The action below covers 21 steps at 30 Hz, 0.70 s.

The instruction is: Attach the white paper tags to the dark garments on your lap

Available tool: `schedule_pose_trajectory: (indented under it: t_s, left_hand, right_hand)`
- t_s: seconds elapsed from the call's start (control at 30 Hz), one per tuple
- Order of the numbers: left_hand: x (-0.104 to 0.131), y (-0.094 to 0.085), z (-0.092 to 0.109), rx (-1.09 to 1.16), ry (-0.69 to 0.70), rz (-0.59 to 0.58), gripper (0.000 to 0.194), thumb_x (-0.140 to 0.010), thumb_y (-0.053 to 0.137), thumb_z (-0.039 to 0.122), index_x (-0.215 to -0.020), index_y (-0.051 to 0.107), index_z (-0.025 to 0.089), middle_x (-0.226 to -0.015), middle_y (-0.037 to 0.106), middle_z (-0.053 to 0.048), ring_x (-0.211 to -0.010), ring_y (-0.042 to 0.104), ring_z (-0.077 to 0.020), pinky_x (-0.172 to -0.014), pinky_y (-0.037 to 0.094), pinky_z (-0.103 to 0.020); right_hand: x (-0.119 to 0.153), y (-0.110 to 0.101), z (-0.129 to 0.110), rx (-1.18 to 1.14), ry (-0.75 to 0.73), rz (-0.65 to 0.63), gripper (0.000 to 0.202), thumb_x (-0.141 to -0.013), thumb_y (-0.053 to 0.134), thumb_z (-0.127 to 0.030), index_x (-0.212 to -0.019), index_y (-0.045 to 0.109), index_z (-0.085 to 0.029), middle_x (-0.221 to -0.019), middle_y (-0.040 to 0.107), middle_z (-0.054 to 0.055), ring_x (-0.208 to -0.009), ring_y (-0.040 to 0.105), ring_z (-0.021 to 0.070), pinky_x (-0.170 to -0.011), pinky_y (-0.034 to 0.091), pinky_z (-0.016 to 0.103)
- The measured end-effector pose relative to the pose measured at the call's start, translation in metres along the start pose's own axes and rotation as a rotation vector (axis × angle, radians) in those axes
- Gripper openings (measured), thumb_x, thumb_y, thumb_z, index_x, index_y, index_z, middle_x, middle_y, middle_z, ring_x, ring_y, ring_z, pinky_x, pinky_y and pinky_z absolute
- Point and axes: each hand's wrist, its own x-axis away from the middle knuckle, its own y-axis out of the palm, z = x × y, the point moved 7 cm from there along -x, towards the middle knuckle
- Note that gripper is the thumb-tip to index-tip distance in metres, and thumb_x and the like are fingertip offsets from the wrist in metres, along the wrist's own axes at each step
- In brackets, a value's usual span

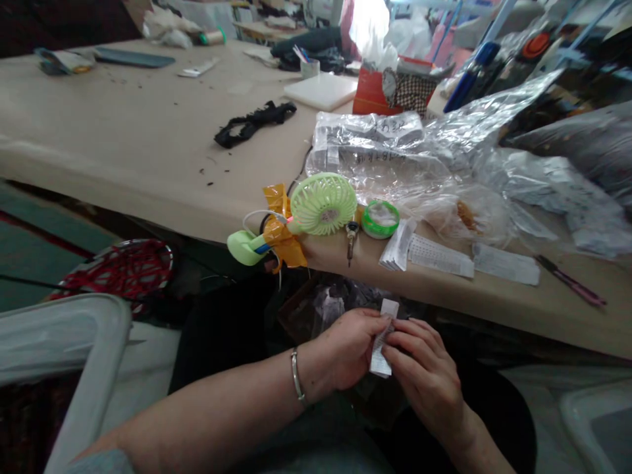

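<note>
Over my lap, in front of the table edge, my left hand (349, 345) grips a narrow stack of white printed labels (382, 349) between thumb and fingers. My right hand (428, 368) closes on the same labels from the other side, its fingertips pressed against them. On the table just above lie a folded bundle of paper strips (397, 245) and two flat printed strips (441, 255). Beside them sit a green round tub (380, 219) with white contents and a small metal-tipped tool (351, 243).
A green fan (323, 205) is taped to the table edge with yellow tape (286, 243). Plastic bags (385, 155) cover the right side, near a pink-handled cutter (570, 280). Black fabric (254, 123) lies further back. A white bin (106, 329) stands at lower left.
</note>
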Motion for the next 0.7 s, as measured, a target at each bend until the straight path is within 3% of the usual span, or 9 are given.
schedule_pose_trajectory:
  t_s: [0.23,0.4,0.57,0.63,0.7]
  left_hand:
    - [0.001,-0.007,0.000,0.009,0.010,0.029,0.012,-0.072,0.069,0.017,-0.070,0.060,0.010,-0.059,0.053,0.001,-0.047,0.048,-0.0063,-0.047,0.032,-0.020]
    - [0.002,-0.005,-0.003,0.022,-0.001,0.001,0.025,-0.079,0.068,0.034,-0.073,0.060,0.011,-0.062,0.054,0.001,-0.051,0.049,-0.0069,-0.049,0.035,-0.019]
    - [0.003,-0.012,0.002,-0.045,0.043,0.097,0.019,-0.073,0.073,0.023,-0.071,0.059,0.011,-0.059,0.054,0.002,-0.049,0.050,-0.0067,-0.049,0.036,-0.019]
    - [0.005,-0.012,0.004,-0.077,0.032,0.071,0.015,-0.079,0.067,0.024,-0.074,0.060,0.011,-0.059,0.055,0.001,-0.048,0.051,-0.0075,-0.049,0.038,-0.019]
    - [0.009,-0.007,0.004,-0.135,-0.024,-0.011,0.015,-0.085,0.057,0.025,-0.081,0.061,0.011,-0.059,0.057,-0.001,-0.048,0.056,-0.0108,-0.051,0.044,-0.023]
  right_hand:
    - [0.003,0.001,0.001,0.049,0.005,-0.048,0.021,-0.086,0.055,-0.007,-0.095,0.068,-0.022,-0.096,0.073,0.003,-0.106,0.064,0.0199,-0.101,0.044,0.043]
    - [-0.001,0.006,-0.004,0.056,-0.002,-0.051,0.019,-0.086,0.055,-0.006,-0.091,0.067,-0.020,-0.094,0.073,0.004,-0.105,0.064,0.0203,-0.101,0.043,0.043]
    - [-0.002,0.005,-0.005,-0.009,-0.002,-0.051,0.023,-0.083,0.060,-0.007,-0.101,0.065,-0.020,-0.098,0.071,0.004,-0.105,0.062,0.0215,-0.100,0.042,0.044]
    - [0.001,0.000,0.004,-0.116,0.077,-0.006,0.025,-0.081,0.064,-0.012,-0.105,0.063,-0.020,-0.101,0.069,0.006,-0.106,0.061,0.0229,-0.098,0.046,0.043]
    - [0.006,-0.004,0.027,-0.257,0.276,0.086,0.022,-0.082,0.064,-0.018,-0.103,0.063,-0.021,-0.103,0.067,0.007,-0.105,0.062,0.0227,-0.092,0.050,0.039]
